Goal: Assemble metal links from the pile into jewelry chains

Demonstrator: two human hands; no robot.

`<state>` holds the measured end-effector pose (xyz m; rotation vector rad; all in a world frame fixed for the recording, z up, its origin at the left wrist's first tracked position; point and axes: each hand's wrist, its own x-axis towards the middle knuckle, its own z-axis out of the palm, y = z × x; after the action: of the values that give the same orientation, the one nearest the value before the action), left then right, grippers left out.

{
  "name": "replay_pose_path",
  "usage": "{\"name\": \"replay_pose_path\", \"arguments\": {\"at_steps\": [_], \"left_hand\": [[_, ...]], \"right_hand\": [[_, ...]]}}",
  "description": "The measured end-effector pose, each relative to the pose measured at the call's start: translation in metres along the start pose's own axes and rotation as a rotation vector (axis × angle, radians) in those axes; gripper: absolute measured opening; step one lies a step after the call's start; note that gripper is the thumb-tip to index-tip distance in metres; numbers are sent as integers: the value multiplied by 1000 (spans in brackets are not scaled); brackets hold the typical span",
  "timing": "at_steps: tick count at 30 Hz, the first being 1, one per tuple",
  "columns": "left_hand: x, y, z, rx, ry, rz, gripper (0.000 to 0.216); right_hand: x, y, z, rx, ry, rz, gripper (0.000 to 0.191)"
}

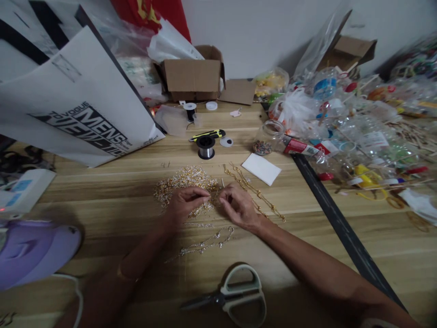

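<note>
My left hand (186, 201) is at the right part of a pile of small gold and silver jewelry pieces (191, 175). Its thumb and forefinger are pinched together. Just across from it my right hand (239, 206) is closed, with curled fingers and thumb pressed together. Whatever sits in either pinch is too small to make out. Gold beaded chains (259, 196) lie on the table past my right hand. Nearer to me rest a silver chain with charms (208, 241) and a short silver chain (198, 225).
Large scissors (244, 294) lie at the front. Behind the pile stand a wire spool (205, 148), a yellow-black cutter (213, 134) and a jar of beads (268, 139). A white pad (261, 169) lies right, plastic bottles (368, 141) beyond. Left are a paper bag (85, 100) and purple appliance (41, 253).
</note>
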<state>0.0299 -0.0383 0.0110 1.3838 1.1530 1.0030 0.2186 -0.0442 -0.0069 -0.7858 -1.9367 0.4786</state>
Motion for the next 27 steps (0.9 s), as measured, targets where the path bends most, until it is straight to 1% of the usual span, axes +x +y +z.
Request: {"name": "replay_pose_path", "arguments": {"at_steps": [7, 15, 20, 27], "left_hand": [[1, 0, 1, -36, -23, -52, 8], [1, -2, 1, -49, -41, -46, 8], [1, -4, 2, -73, -56, -45, 8], [1, -7, 2, -67, -75, -6, 6]], "right_hand": [[-1, 1, 2, -41, -33, -17, 7], [-3, 3, 3, -59, -76, -43, 6], [-5, 5, 4, -73, -103, -34, 5], [-5, 5, 4, -103, -110, -47, 5]]}}
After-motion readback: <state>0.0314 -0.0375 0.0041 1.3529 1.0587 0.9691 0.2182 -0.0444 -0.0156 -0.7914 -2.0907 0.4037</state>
